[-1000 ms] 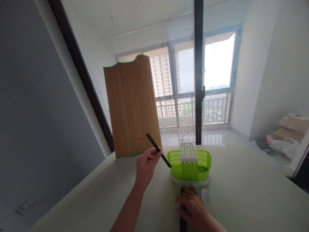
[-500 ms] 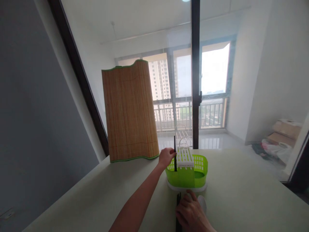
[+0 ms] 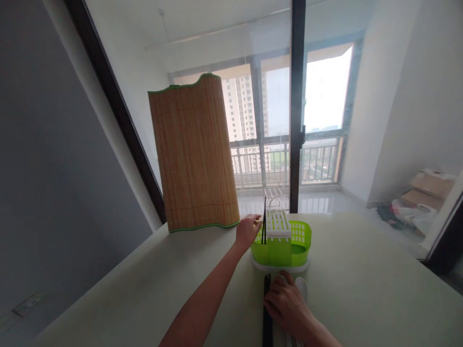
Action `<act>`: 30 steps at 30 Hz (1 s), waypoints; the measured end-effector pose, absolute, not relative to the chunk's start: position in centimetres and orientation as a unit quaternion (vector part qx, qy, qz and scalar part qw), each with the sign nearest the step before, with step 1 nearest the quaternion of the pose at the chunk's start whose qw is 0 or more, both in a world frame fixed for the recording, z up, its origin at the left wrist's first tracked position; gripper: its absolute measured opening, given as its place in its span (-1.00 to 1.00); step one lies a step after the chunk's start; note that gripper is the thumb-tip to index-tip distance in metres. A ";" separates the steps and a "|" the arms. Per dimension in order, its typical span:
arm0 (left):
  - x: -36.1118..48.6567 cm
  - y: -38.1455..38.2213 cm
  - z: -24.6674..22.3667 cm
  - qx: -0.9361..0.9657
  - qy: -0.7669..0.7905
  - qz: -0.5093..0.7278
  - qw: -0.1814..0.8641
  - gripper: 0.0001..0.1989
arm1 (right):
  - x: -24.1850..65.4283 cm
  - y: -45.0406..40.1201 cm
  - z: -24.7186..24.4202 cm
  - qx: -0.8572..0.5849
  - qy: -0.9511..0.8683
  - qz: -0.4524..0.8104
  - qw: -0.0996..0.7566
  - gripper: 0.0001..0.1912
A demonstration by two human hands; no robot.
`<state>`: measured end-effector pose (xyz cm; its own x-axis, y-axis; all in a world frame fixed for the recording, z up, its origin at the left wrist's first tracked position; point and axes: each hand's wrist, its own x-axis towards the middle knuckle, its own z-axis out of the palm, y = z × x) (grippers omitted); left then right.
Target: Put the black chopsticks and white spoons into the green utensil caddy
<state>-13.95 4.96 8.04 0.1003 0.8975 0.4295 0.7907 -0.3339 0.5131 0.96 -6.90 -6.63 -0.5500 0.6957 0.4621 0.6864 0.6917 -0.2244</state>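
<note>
A green basket (image 3: 278, 253) with a white slotted rack (image 3: 278, 224) on top stands on the pale table (image 3: 347, 279). Thin black chopsticks (image 3: 264, 224) stand upright in its left compartment. Just left of them is my left hand (image 3: 248, 230), its fingers bent beside the basket's edge; whether it still touches a chopstick is unclear. In front of the basket, my right hand (image 3: 285, 299) rests with bent fingers by more black chopsticks (image 3: 267, 313) lying on the table. A pale spoon (image 3: 301, 288) lies at its right; what its fingers hold is hidden.
A rolled bamboo mat (image 3: 195, 159) with green edging stands upright at the table's back left. Behind the table is a glass door with a dark frame (image 3: 297, 106). Cardboard boxes (image 3: 430, 190) and plastic bags lie on the floor at the far right.
The chopstick held at the basket now leans in its left compartment, and my left hand's fingers have loosened. The whole view has shifted slightly. My right hand stays beside the lying chopsticks.
</note>
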 end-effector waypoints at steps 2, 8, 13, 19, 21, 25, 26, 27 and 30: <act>-14.5 2.9 7.5 0.724 0.577 0.375 0.053 -0.72 | 1.1 -7.0 -6.4 -0.392 -0.882 0.013 0.261 -0.86; -16.3 -6.2 1.0 0.690 0.605 0.386 0.093 -0.80 | 1.3 -7.4 -6.1 -0.388 -0.885 0.025 0.257 -0.89; -16.5 -12.4 -3.5 0.686 0.659 0.237 0.201 -0.84 | 1.3 -7.6 -6.0 -0.392 -0.879 0.050 0.266 -0.92; -16.1 -13.6 -3.2 0.695 0.678 0.136 0.198 -0.73 | 1.4 -7.6 -6.0 -0.389 -0.878 0.053 0.273 -0.92; -16.4 -13.4 -2.9 0.693 0.682 0.126 0.197 -0.74 | 1.5 -7.6 -5.9 -0.390 -0.879 0.047 0.269 -0.91; -17.7 -13.6 -2.2 0.690 0.693 0.100 0.182 -0.74 | 1.5 -7.5 -5.8 -0.397 -0.882 0.038 0.250 -0.94; -18.0 -13.7 -2.0 0.688 0.701 0.084 0.167 -0.73 | 1.5 -7.5 -5.8 -0.398 -0.883 0.036 0.244 -0.95; -18.3 -13.8 -1.8 0.683 0.713 0.062 0.146 -0.73 | 1.5 -7.5 -5.8 -0.400 -0.884 0.035 0.239 -0.96; -19.1 -14.0 -1.5 0.655 0.753 -0.012 0.069 -0.65 | 1.5 -7.5 -5.9 -0.399 -0.886 0.033 0.232 -0.95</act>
<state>-19.08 -13.99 -1.47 -0.1338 0.9837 -0.1198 0.9871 0.1429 0.0715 1.51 -7.47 -5.85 -0.5729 0.7233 0.3856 0.6928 0.6787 -0.2438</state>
